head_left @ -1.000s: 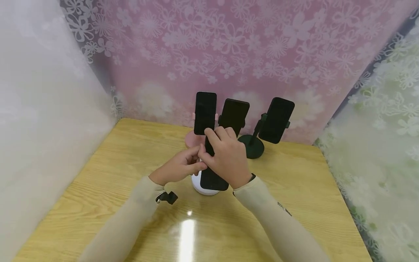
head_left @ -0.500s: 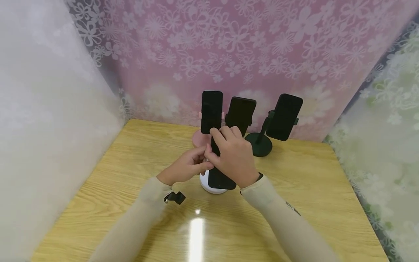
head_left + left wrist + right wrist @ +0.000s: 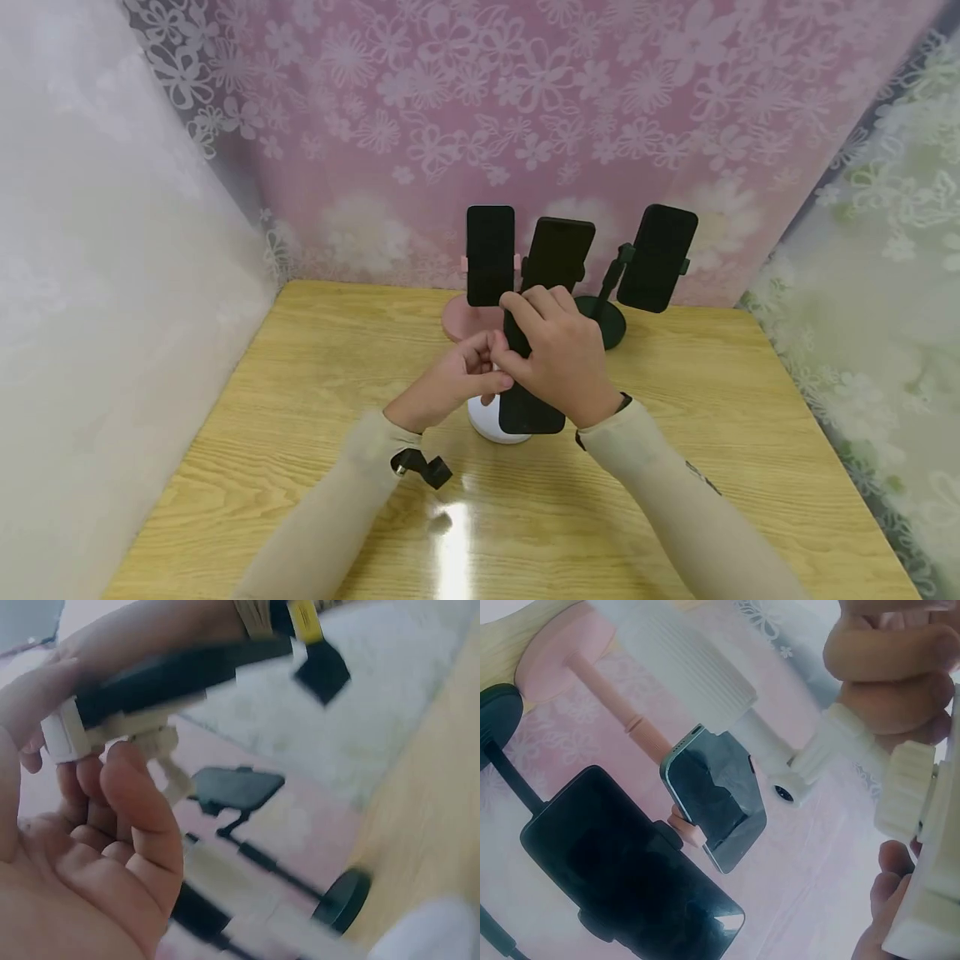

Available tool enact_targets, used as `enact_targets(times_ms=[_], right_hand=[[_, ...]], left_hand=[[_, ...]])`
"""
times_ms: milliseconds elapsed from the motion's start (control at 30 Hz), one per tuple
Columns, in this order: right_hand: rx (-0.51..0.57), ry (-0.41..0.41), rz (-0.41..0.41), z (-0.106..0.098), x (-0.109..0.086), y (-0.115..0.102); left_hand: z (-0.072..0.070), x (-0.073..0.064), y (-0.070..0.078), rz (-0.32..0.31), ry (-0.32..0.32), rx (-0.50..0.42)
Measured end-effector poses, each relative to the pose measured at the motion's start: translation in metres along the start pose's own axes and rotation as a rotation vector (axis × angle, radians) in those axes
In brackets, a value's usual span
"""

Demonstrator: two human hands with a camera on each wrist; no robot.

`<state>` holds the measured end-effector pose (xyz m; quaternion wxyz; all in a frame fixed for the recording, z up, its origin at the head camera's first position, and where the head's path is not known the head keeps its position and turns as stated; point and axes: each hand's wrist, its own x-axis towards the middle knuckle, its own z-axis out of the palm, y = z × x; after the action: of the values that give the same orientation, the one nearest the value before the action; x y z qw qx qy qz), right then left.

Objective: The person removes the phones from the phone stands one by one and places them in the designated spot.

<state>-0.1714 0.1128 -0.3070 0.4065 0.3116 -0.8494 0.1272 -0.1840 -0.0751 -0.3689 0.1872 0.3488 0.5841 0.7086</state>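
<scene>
In the head view a dark phone (image 3: 528, 412) sits upright in a white phone stand whose round base (image 3: 491, 425) rests on the table. My right hand (image 3: 564, 358) lies across the phone's front, fingers over its far part and thumb at its left edge, gripping it. My left hand (image 3: 446, 385) has its fingers curled at the phone's left side. The left wrist view shows those fingers and thumb about the stand's white clamp (image 3: 64, 733), below the phone's edge (image 3: 187, 679). White clamp parts (image 3: 907, 795) appear behind the phone in the right wrist view.
Behind stand a pink stand (image 3: 457, 317) with a phone (image 3: 491, 254), another phone (image 3: 561, 250) in a dark holder, and a dark-green stand (image 3: 611, 321) holding a phone (image 3: 657, 258). The wooden table (image 3: 337, 367) ends at a floral curtain (image 3: 450, 125).
The head view has shifted, so hands and stands appear farther right. Both hands keep their places on the phone and white stand.
</scene>
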Motion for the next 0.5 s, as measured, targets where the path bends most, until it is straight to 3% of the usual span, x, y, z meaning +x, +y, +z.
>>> enact_targets(times_ms=[100, 400, 500], right_hand=[[0.005, 0.001, 0.004, -0.001, 0.0, 0.001], [0.03, -0.005, -0.024, -0.002, 0.0, -0.001], [0.032, -0.01, -0.022, -0.002, 0.0, -0.001]], left_hand=[[0.004, 0.004, -0.001, -0.023, -0.018, -0.102], [0.003, 0.005, -0.009, -0.073, -0.065, -0.234], [0.002, 0.006, -0.011, -0.064, -0.086, -0.263]])
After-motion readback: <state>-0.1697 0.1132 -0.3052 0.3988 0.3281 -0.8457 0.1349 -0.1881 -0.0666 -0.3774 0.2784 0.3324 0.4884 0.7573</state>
